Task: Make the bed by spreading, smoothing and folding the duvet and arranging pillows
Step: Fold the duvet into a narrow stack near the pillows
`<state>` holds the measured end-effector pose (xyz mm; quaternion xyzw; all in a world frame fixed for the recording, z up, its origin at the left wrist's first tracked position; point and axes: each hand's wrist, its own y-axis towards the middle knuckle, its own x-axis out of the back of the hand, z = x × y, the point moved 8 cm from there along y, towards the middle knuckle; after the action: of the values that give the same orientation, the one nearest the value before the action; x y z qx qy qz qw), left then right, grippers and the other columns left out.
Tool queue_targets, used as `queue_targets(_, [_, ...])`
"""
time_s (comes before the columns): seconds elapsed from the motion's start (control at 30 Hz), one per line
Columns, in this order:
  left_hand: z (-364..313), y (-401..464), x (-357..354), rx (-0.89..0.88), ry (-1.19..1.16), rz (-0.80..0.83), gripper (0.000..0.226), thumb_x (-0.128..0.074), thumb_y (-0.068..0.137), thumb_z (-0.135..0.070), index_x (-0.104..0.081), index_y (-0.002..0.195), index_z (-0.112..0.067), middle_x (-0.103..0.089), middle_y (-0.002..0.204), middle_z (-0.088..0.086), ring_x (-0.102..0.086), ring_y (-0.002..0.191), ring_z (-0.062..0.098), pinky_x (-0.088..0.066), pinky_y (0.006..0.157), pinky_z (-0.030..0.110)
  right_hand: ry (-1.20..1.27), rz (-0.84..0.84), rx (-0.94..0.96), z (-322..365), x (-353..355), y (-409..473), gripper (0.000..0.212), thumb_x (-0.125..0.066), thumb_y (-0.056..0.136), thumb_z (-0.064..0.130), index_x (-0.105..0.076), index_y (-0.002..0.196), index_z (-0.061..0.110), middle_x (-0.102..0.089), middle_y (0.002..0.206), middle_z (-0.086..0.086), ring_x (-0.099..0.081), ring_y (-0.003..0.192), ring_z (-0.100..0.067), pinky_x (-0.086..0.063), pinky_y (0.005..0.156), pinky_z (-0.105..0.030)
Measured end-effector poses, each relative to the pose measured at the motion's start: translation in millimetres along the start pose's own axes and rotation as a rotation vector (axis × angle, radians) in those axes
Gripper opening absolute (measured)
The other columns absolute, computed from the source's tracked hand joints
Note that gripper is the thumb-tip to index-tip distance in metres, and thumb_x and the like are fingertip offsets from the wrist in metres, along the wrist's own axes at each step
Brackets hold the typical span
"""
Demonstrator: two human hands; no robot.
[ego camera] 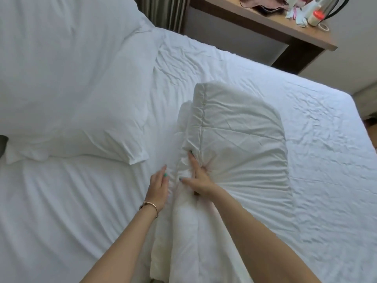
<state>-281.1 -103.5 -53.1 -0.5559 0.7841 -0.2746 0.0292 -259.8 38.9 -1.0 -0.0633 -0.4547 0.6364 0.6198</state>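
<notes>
Both forearms reach in from the near edge over the bunched white duvet, which lies heaped mid-bed on the wrinkled sheet. I see my right hand gripping a gathered fold of the duvet, fingers dug into the cloth. My left hand, with straight fingers, presses flat against the duvet's left side. A pillow lies far left. A wooden desk stands beyond.

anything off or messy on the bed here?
Yes. The duvet isn't spread: it lies in a bunched, creased heap mid-bed, with the right hand gripping its folds and the left hand resting flat beside them. The sheet is wrinkled. The pillow looks fine.
</notes>
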Motion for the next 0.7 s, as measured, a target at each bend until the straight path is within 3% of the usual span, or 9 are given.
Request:
queue_targets(0.07, [-40, -4, -4, -0.132, 0.011, -0.03, 0.055, -0.038, 0.097, -0.041, -0.028, 0.148, -0.023, -0.033, 0.148, 0.005, -0.036, 0.134, 0.016, -0.025, 0.111, 0.021, 0.402, 0.156, -0.098, -7, 15, 3, 0.049, -0.055, 0.092, 0.031, -0.047, 0.14, 0.037, -0.057, 0.114, -0.005, -0.062, 0.099, -0.026, -0.05, 0.088, -0.033])
queue_targets(0.13, [-66, -11, -36, -0.254, 0.103, 0.064, 0.082, -0.043, 0.08, -0.066, -0.02, 0.15, -0.029, -0.026, 0.152, 0.003, -0.025, 0.14, 0.019, -0.022, 0.116, 0.034, 0.579, 0.251, -0.146, -9, 32, 4, 0.035, -0.05, 0.09, 0.037, -0.064, 0.122, 0.033, -0.063, 0.091, -0.007, -0.064, 0.076, -0.028, -0.055, 0.069, -0.037])
queue_targets(0.2, [-70, -16, -63, -0.229, 0.244, 0.156, 0.101, -0.059, 0.065, -0.072, -0.005, 0.146, -0.047, -0.001, 0.158, -0.007, -0.008, 0.146, 0.022, -0.02, 0.116, 0.04, 0.416, 0.162, -0.062, -3, 60, 11, 0.037, -0.045, 0.087, 0.032, -0.068, 0.115, 0.026, -0.07, 0.089, -0.01, -0.068, 0.075, -0.028, -0.053, 0.066, -0.031])
queue_targets(0.3, [-54, -14, -68, -0.126, 0.334, 0.154, 0.105, -0.07, 0.068, -0.041, 0.004, 0.138, -0.063, 0.019, 0.155, -0.009, -0.021, 0.139, 0.032, -0.031, 0.107, 0.036, -0.212, -0.408, 0.348, 26, 122, 11, 0.026, -0.053, 0.085, 0.024, -0.073, 0.101, 0.023, -0.071, 0.093, -0.004, -0.068, 0.08, -0.024, -0.049, 0.069, -0.031])
queue_targets(0.37, [-48, -11, -62, -0.015, 0.377, 0.119, 0.1, -0.063, 0.073, -0.026, 0.004, 0.138, -0.063, 0.011, 0.154, -0.002, -0.037, 0.124, 0.036, -0.04, 0.098, 0.038, -0.704, -0.731, 0.435, 37, 141, 5, 0.045, -0.055, 0.082, 0.044, -0.06, 0.125, 0.033, -0.055, 0.13, -0.007, -0.055, 0.116, -0.033, -0.043, 0.091, -0.044])
queue_targets(0.43, [-46, -9, -55, 0.071, 0.43, 0.042, 0.097, -0.058, 0.077, -0.019, 0.004, 0.138, -0.061, -0.004, 0.147, 0.003, -0.041, 0.115, 0.034, -0.046, 0.09, 0.04, -0.806, -0.608, 0.215, 23, 139, 23, 0.071, -0.048, 0.081, 0.069, -0.023, 0.145, 0.051, -0.013, 0.159, -0.005, -0.014, 0.144, -0.037, -0.019, 0.109, -0.057])
queue_targets(0.5, [-42, -7, -47, 0.115, 0.473, -0.031, 0.098, -0.057, 0.078, -0.015, 0.004, 0.139, -0.058, -0.012, 0.138, 0.003, -0.042, 0.11, 0.032, -0.048, 0.084, 0.039, -0.899, -0.433, 0.142, 14, 123, 43, 0.076, -0.033, 0.081, 0.08, -0.001, 0.146, 0.056, 0.008, 0.162, 0.005, 0.01, 0.147, -0.036, -0.004, 0.113, -0.063])
queue_targets(0.6, [-26, -2, -35, 0.123, 0.45, -0.096, 0.103, -0.059, 0.075, -0.011, 0.007, 0.141, -0.055, -0.013, 0.132, 0.003, -0.041, 0.11, 0.031, -0.047, 0.082, 0.038, -1.051, -0.37, 0.26, 38, 111, 66, 0.083, -0.021, 0.075, 0.089, 0.008, 0.145, 0.056, 0.015, 0.161, 0.011, 0.019, 0.146, -0.033, 0.004, 0.111, -0.068])
queue_targets(0.7, [-24, -3, -35, -0.02, 0.632, -0.316, 0.11, -0.068, 0.071, -0.019, 0.01, 0.144, -0.045, -0.009, 0.144, 0.005, -0.037, 0.125, 0.034, -0.033, 0.103, 0.045, -1.067, -0.353, 0.31, 73, 122, 98, 0.088, -0.019, 0.067, 0.095, 0.014, 0.141, 0.061, 0.019, 0.16, 0.011, 0.022, 0.145, -0.034, 0.005, 0.108, -0.071])
